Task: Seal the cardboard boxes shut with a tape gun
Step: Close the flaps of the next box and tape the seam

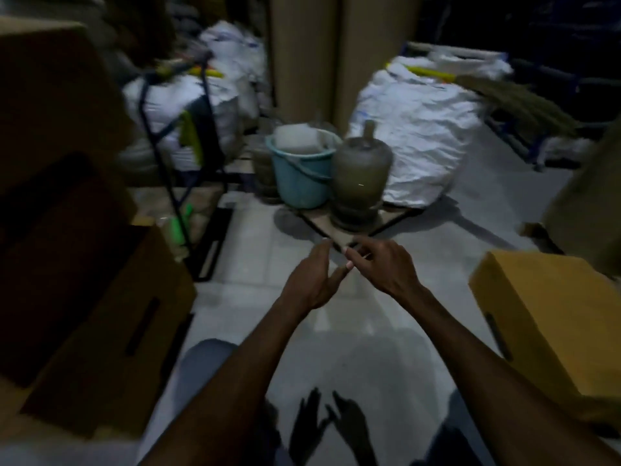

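Above the bare tiled floor (386, 297), between a brown cardboard box (87, 314) at left and a yellower box (537, 317) at right, the person's left hand (311, 280) and right hand (383, 264) hover empty, fingers loosely spread, seemingly between boxes; no tape gun is visible.

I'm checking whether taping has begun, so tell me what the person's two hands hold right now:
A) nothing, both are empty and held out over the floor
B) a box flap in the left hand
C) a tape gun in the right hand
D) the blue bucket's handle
A: the left hand and right hand are bare, fingers spread, fingertips nearly meeting over the tiled floor, and no tape gun is visible.
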Demonstrator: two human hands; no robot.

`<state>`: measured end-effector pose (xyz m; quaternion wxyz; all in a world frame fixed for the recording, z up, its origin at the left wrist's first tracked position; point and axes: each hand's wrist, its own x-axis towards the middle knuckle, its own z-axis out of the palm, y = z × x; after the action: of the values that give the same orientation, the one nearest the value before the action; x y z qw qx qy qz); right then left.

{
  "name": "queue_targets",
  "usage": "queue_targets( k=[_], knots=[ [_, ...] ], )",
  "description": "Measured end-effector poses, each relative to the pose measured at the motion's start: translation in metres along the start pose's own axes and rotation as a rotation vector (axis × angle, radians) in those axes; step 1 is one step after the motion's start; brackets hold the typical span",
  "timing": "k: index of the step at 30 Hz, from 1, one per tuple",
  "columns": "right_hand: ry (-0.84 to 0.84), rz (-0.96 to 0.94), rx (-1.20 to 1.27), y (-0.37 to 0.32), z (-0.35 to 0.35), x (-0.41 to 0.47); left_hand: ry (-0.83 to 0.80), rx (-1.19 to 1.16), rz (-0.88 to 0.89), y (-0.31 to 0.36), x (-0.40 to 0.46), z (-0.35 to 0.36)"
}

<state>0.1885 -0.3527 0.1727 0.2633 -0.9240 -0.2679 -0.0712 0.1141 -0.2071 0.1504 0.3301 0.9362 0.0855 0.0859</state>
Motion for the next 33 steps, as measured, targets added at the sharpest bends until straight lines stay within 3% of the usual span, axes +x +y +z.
queue_targets(
  k=[10,16,20,24,29,33],
  knots=[
    [-0.034,-0.431,0.271,-0.252,0.101,0.055,0.512,0.036,-0.168,-0.133,-0.095,-0.190],
    [0.062,-0.608,0.557,-0.375,0.108,0.025,0.803,0.091,-0.177,-0.179,-0.170,-0.241],
    [0.101,-0.716,0.684,-0.421,0.107,-0.005,0.812,0.103,-0.225,-0.193,-0.204,-0.236],
    [0.076,-0.794,0.659,-0.447,0.111,-0.034,0.833,0.080,-0.218,-0.193,-0.231,-0.242],
    [-0.006,-0.729,0.551,-0.481,0.129,-0.066,0.712,0.115,-0.407,-0.190,-0.262,-0.261],
    [-0.039,-0.600,0.544,-0.492,0.135,-0.074,0.540,0.473,-0.321,-0.212,-0.293,-0.268]
  ],
)
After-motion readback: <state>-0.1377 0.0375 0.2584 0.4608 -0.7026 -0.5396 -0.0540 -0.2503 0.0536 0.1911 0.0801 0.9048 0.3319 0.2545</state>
